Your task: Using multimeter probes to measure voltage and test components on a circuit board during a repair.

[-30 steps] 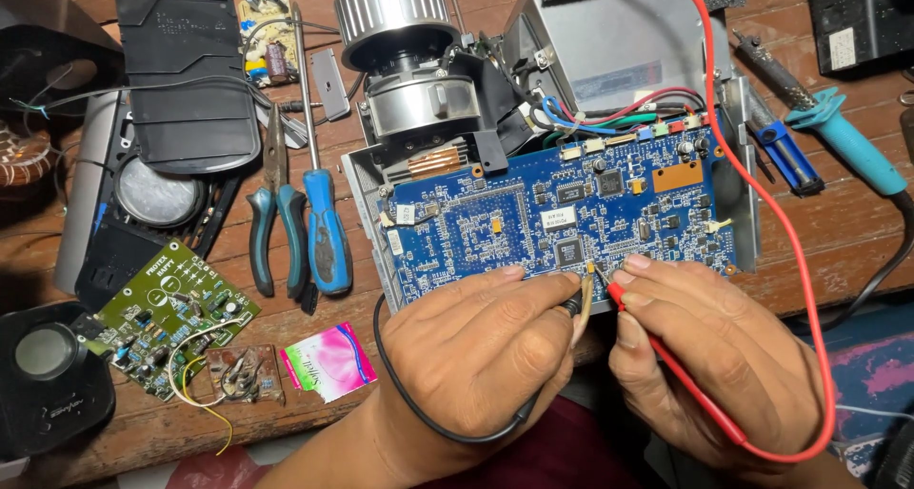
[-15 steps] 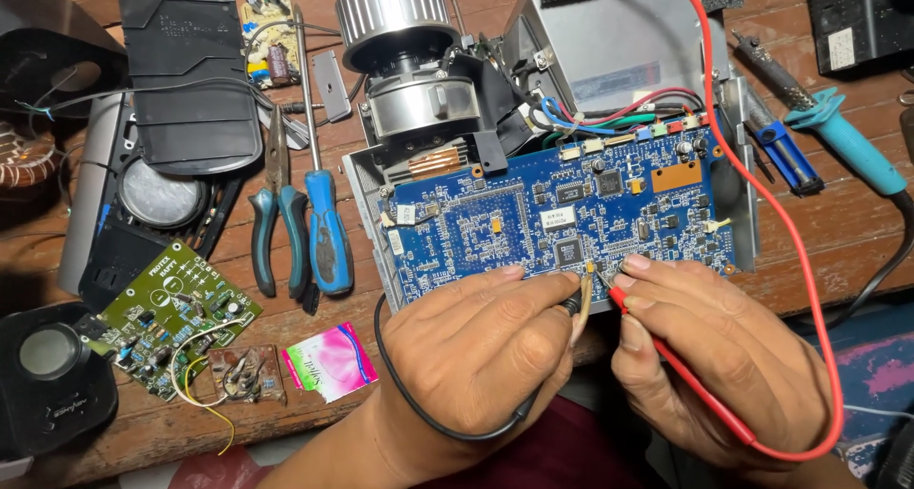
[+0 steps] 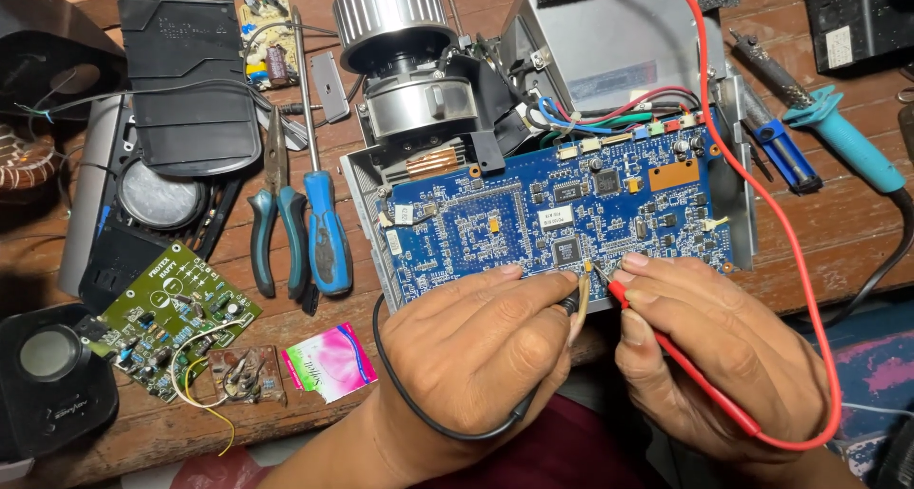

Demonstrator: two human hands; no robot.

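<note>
A blue circuit board lies in an opened metal device case on the wooden bench. My left hand pinches a black test probe whose black lead loops back under my wrist. My right hand grips a red test probe with a long red lead that arcs up past the board. Both probe tips meet close together at the board's near edge, beside a black chip.
A round silver blower fan sits behind the board. Left of it lie a blue-handled screwdriver, pliers, black plastic housings, a green circuit board and a pink packet. A teal-handled soldering iron rests at right.
</note>
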